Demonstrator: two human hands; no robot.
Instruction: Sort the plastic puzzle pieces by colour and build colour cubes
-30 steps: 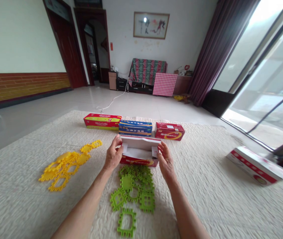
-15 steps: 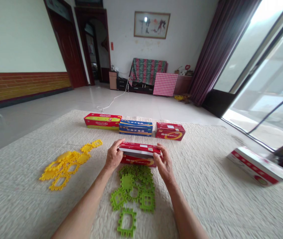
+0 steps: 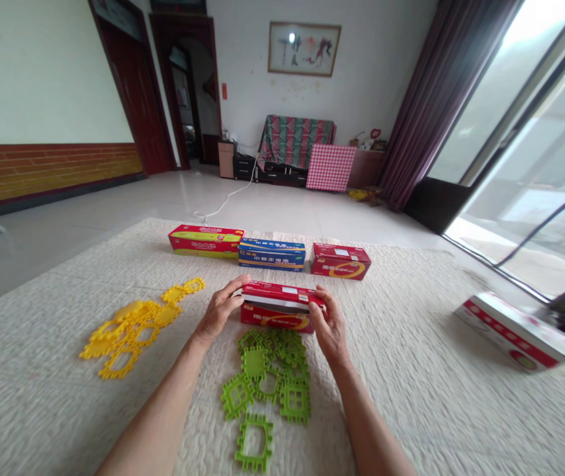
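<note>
A red cardboard box (image 3: 276, 318) stands on the quilted mat in front of me. Its lid (image 3: 285, 292) is nearly down, with a dark gap left along the front. My left hand (image 3: 219, 309) grips the lid's left corner between thumb and fingers. At the opposite end, my right hand (image 3: 329, 324) pinches the lid's right edge, thumb at the front and fingers on top. Just below the box lies a loose pile of green plastic building pieces (image 3: 254, 363), toothed along their edges. What is inside the box is hidden.
Yellow toothed plastic pieces (image 3: 143, 317) lie to the left. Behind the held box stand a red-and-yellow box (image 3: 206, 242), a blue box (image 3: 271, 256) and another red box (image 3: 341, 262). A white-and-red box (image 3: 518, 334) sits at the right. The mat (image 3: 401, 396) covers the floor.
The lid has come down, narrowing the front gap and showing more of the box's front. My left hand has shifted slightly left; my right hand still holds the right end.
</note>
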